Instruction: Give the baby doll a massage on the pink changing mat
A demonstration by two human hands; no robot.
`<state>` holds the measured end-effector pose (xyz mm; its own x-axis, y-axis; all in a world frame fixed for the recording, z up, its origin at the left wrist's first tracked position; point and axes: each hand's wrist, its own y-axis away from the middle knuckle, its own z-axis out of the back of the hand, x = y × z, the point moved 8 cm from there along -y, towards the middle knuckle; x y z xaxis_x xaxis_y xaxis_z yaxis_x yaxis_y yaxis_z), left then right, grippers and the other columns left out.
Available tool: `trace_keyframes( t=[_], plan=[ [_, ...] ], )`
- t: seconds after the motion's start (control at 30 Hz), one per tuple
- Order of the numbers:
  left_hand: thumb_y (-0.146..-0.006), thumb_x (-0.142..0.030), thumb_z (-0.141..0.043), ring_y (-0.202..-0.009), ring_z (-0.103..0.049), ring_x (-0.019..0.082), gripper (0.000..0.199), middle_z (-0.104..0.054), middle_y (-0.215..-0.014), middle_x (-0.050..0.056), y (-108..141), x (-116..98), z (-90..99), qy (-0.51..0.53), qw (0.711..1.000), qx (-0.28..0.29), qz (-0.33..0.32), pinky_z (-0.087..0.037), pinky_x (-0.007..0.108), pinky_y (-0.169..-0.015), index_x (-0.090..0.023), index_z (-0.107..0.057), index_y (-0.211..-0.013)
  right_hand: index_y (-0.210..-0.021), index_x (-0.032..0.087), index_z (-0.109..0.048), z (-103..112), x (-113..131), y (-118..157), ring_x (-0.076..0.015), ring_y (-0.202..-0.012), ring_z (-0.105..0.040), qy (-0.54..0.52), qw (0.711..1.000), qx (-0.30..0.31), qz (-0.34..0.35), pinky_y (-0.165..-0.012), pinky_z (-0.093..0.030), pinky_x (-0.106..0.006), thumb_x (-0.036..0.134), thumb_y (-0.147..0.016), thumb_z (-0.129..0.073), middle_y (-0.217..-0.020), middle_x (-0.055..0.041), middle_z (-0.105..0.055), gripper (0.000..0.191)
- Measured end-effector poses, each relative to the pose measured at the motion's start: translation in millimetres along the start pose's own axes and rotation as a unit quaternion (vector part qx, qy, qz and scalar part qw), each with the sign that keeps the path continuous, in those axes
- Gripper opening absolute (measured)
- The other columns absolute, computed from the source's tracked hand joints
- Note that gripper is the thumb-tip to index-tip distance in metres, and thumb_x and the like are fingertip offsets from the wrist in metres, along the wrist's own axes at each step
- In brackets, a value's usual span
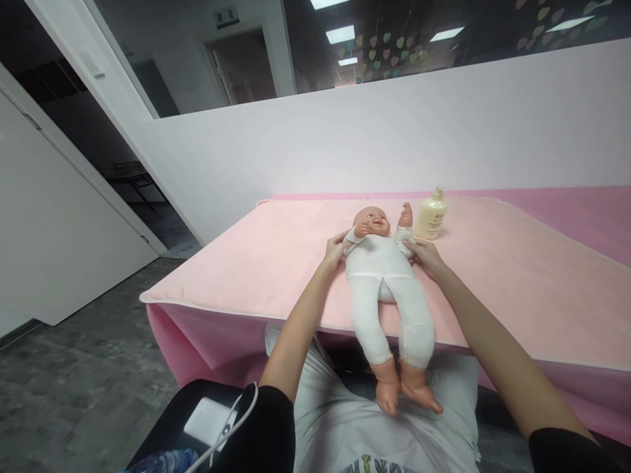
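Note:
A baby doll [380, 259] with a white cloth body lies on its back on the pink-covered table, its head toward the wall and its feet hanging over the near edge above my lap. My left hand [337, 248] is closed around the doll's arm on the left side, near the shoulder. On the other side, my right hand [428, 256] grips the doll's other arm, which points up. Parts of the fingers on both hands are hidden behind the doll's arms. A pale yellow pump bottle [432, 215] stands just beyond my right hand.
The pink cover [236, 263] spreads across the table up to a white wall [394, 138] with a window above. A white power bank [210, 422] with a cable lies on the dark seat at my left. A door [64, 197] stands at far left.

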<state>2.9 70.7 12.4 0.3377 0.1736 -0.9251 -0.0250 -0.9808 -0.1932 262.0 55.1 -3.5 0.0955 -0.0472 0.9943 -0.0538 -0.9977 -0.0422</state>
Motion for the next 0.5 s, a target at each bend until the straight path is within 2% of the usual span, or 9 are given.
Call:
trace_keyframes(
  t=[0.2,0.5],
  plan=[
    [-0.058,-0.014,-0.068,-0.086,-0.063,0.018,0.051,-0.072,-0.106,0.005,0.0,-0.6,1.3,-0.017,1.0,-0.004,-0.013,-0.047,0.025,-0.072,-0.017,-0.071,-0.108,-0.079,0.011,-0.063,2.6,-1.0,0.0,-0.008,-0.041,-0.049,-0.01,1.0,-0.026,-0.015,-0.036,-0.04,-0.018,0.038,-0.065,-0.079,-0.059,-0.0029,-0.06,0.035],
    [-0.062,-0.027,-0.077,-0.077,-0.062,0.015,0.047,-0.072,-0.099,0.007,-0.9,2.7,6.6,-0.034,0.999,-0.021,-0.004,-0.046,0.023,-0.063,-0.015,-0.07,-0.106,-0.082,0.012,-0.063,4.6,-5.7,-5.1,-0.0068,-0.04,-0.046,-0.004,1.0,-0.019,-0.009,-0.036,-0.041,-0.018,0.041,-0.065,-0.078,-0.057,-0.0012,-0.059,0.037]
  ],
)
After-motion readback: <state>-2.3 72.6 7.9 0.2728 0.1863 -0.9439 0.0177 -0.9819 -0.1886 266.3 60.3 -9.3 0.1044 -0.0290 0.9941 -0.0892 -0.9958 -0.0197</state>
